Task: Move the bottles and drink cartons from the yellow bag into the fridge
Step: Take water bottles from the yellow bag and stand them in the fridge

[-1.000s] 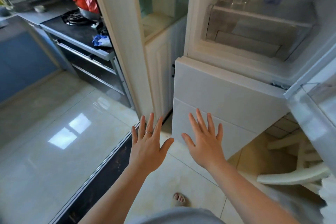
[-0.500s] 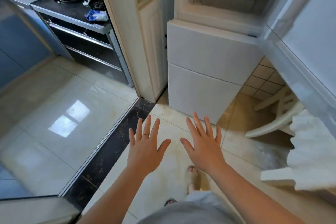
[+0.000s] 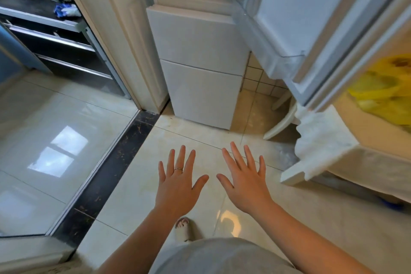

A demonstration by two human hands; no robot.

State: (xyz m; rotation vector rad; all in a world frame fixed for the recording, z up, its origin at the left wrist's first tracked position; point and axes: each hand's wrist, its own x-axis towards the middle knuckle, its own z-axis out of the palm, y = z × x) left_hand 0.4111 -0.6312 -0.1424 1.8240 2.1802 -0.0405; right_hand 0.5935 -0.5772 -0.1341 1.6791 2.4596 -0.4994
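My left hand [image 3: 179, 181] and my right hand [image 3: 245, 182] are held out side by side over the floor, fingers spread flat, holding nothing. The white fridge [image 3: 200, 55] stands ahead with its two lower drawers closed. Its upper door [image 3: 295, 20] swings open to the right, with an empty door shelf. The yellow bag [image 3: 387, 93] lies crumpled on a table at the right edge, behind the open door. No bottles or cartons show in this view.
A table [image 3: 320, 155] with a white cloth juts in at the right. A white chair [image 3: 282, 118] stands beside the fridge. A cream cabinet [image 3: 124, 35] flanks the fridge on the left, beyond a dark floor threshold [image 3: 106, 176]. A kitchen counter [image 3: 40, 18] sits far left.
The view has tilted down and turned right: the upper fridge shelf with bottles has left the frame, and the table with the yellow bag has come in. Both hands stay spread and empty.
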